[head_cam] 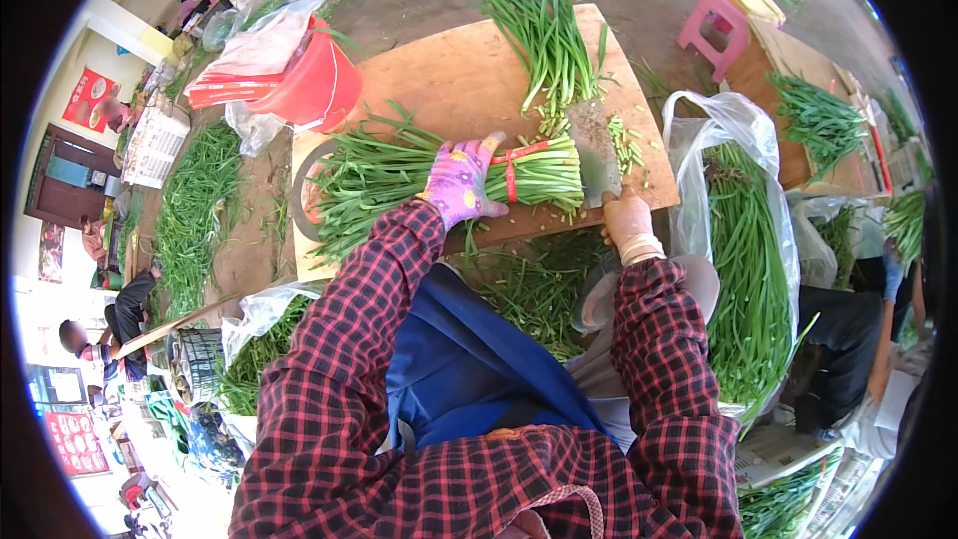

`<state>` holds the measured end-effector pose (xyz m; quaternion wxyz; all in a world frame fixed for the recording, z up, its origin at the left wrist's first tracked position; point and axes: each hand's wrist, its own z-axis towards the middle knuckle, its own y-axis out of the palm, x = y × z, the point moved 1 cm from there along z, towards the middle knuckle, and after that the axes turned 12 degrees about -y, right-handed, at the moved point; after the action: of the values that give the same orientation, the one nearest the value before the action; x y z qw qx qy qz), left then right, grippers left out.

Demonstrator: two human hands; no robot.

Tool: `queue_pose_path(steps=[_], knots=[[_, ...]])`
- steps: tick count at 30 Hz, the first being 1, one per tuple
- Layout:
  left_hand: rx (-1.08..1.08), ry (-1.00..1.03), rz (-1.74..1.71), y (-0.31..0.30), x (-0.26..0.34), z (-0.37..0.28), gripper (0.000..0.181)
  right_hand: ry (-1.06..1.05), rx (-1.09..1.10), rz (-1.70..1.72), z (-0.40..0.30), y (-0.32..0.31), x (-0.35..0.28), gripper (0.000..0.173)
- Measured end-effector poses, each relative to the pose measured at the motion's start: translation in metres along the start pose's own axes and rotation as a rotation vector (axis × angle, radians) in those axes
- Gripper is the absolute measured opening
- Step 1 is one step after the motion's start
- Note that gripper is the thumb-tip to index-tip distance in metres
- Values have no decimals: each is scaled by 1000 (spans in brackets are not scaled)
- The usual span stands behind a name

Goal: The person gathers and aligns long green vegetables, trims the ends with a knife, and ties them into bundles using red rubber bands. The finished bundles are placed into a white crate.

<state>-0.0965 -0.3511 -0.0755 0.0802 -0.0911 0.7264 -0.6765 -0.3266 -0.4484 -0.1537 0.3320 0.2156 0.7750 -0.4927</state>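
My left hand (pixel 462 176), in a purple flowered glove, grips a bundle of garlic chives (pixel 374 180) from above, thumb and fingers spread around it. Red tape (pixel 511 174) binds the bundle near its pale stem ends, which point right. My right hand (pixel 627 217) holds a cleaver at the board's near edge; its handle is mostly hidden in the fist. The broad cleaver blade (pixel 593 146) stands beside the cut stem ends. Short stem trimmings (pixel 627 146) lie right of the blade. Farther back on the wooden board (pixel 441 75) rests a loose pile of chives (pixel 550 41).
A red bucket (pixel 329 82) stands beyond the board's left side, with red strips (pixel 232 90) over it. At right, a clear plastic bag (pixel 685 172) holds long chives (pixel 748 277). More chives (pixel 198 217) cover the ground at left. A co-worker's arm (pixel 883 344) shows far right.
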Motion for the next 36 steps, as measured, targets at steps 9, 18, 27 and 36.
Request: queue_pose_path(steps=[9,18,27,36], knots=[[-221,-107,-75,-37,-5,1,78,-286,23,429,-86,15,-42,22],[-226,-99,-184,-20,0,-16,88,-70,-70,814,-65,73,-54,23],[-342,-79,-307,-4,-17,-8,101,-82,-243,766,-60,64,-45,22],[-336,-73,-272,-2,-12,-11,106,2,-12,808,-52,43,-17,14]])
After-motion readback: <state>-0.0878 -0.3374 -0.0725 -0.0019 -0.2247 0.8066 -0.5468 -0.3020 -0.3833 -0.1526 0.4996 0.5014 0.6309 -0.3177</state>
